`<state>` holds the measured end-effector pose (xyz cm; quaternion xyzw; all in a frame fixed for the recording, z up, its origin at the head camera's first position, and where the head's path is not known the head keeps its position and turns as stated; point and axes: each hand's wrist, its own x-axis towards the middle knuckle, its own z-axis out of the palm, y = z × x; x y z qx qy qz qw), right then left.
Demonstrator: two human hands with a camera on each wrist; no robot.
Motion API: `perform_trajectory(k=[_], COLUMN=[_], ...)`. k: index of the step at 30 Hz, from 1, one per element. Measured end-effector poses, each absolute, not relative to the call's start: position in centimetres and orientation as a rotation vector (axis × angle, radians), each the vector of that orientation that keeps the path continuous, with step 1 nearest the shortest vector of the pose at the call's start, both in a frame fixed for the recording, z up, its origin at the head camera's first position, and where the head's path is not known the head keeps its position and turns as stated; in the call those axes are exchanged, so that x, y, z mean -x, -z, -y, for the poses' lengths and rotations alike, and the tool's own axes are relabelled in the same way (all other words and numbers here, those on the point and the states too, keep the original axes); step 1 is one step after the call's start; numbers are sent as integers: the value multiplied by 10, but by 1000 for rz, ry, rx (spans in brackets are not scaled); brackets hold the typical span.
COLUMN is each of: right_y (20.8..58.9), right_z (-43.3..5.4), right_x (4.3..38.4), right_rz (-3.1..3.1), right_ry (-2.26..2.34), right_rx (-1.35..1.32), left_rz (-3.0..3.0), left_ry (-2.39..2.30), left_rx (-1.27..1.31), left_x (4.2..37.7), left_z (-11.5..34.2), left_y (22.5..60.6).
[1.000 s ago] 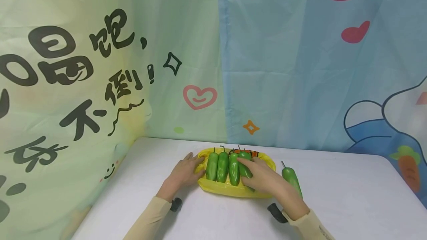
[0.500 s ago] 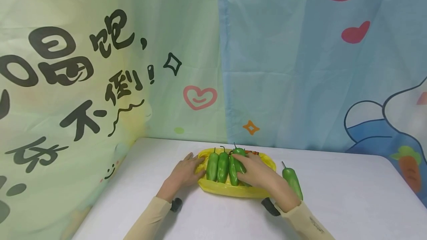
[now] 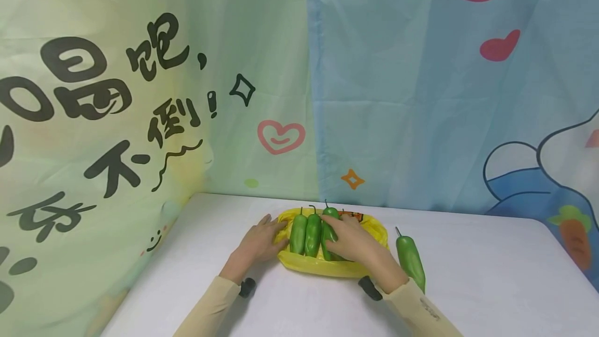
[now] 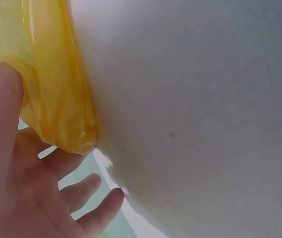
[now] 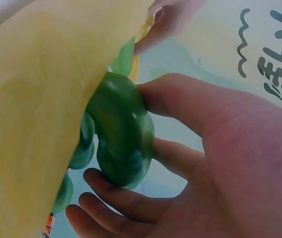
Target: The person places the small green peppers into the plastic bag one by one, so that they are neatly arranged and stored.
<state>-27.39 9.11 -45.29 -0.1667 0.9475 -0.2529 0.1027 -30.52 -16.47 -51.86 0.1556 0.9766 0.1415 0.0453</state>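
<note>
My right hand (image 3: 352,238) reaches over a yellow plastic bag (image 3: 323,268) and grips a green pepper (image 5: 121,126) between its thumb and fingers. In the head view that pepper stands to the left of the hand, stem pointing away. Two more green peppers, a left one (image 3: 298,234) and a middle one (image 3: 313,235), lie side by side in the bag. My left hand (image 3: 262,239) holds the bag's left edge, thumb on one side of the yellow film (image 4: 56,79) and fingers on the other; its outer fingers are spread.
Another green pepper (image 3: 410,261) lies on the white table (image 3: 486,269), right of the bag and close to my right forearm. An orange-and-black printed patch (image 3: 353,216) shows at the bag's far side. A printed cloth backdrop (image 3: 398,92) hangs behind the table.
My right hand has moved left across the bag with the gripped pepper, now close to the middle pepper and covering more of the row. The left hand has stayed in place.
</note>
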Motion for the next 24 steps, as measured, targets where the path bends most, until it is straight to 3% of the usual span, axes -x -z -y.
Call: perform_trajectory(k=[24], right_y=[463], right_z=[-65], right_x=[280], right_rz=[-2933], right_ry=[557], right_rx=[401], left_rz=[-2987], left_ry=[-440], left_rx=[-487], left_x=[305], left_z=[166], left_y=[519])
